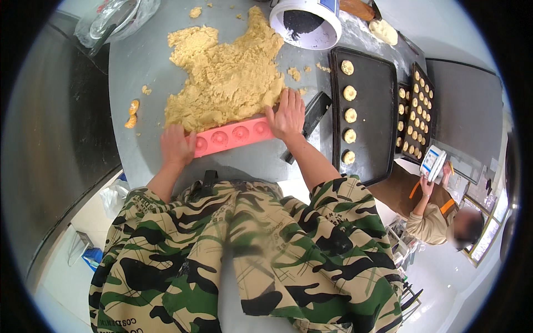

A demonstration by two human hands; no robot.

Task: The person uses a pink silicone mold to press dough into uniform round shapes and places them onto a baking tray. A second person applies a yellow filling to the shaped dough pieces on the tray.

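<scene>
A long pink mould [230, 136] lies in front of me along the near edge of a heap of crumbly yellow dough [227, 79]. Several round hollows with raised centres run along its upper face. My left hand [178, 145] grips the left end, covering it. At the other end my right hand [288, 113] has hold of the mould, thumb on its top and fingers stretched toward the dough. Just right of that hand is a black flat-sided object [317, 111], partly hidden by my forearm.
Right of me, a black baking tray [374, 125] carries a column of round dough pieces; fuller trays [417, 116] lie beyond. A white bucket [287, 31] with dark powder lies tipped behind. Orange wrapped pieces [132, 113] lie left. A person [429, 220] holds a white device [433, 163] at right.
</scene>
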